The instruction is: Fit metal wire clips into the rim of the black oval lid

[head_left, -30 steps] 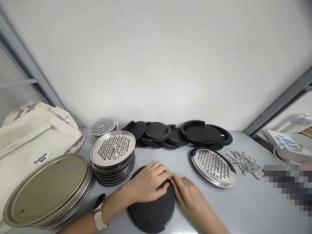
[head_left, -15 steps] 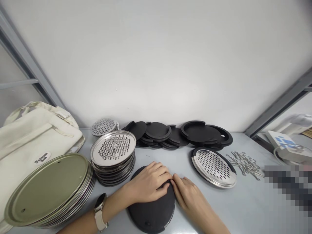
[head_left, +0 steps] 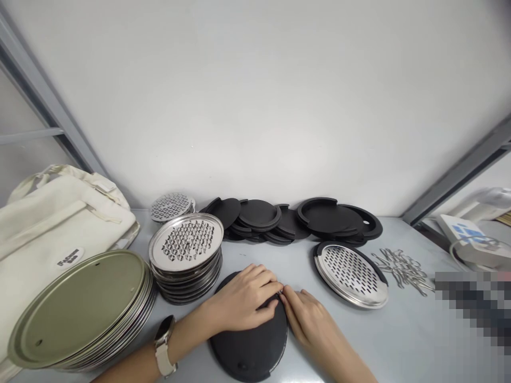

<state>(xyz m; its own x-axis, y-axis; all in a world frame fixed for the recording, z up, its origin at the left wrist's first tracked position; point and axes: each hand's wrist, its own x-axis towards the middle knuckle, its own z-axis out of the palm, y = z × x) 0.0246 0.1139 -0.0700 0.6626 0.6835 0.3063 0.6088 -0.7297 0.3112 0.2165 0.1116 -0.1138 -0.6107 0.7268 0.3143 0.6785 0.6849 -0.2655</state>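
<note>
A black round base lies on the table in front of me, shaped like a shallow disc with a raised rim. My left hand lies across its far half, fingers curled and pressing on the far right rim. Against that same rim, my right hand pinches with thumb and forefinger, its fingertips meeting those of my left hand. Whether anything small sits between the fingertips is hidden. Right of my hands lies a silver round grater plate with a black holder around part of its edge.
Several black holders lie along the wall. At left stand stacked grater plates, a stack topped by a green oval lid, and a cream bag. Loose metal hooks and a white box are at right.
Both hands stay at the rim of the black base, with only a slight shift of the right fingertips. The other objects hold their places.
</note>
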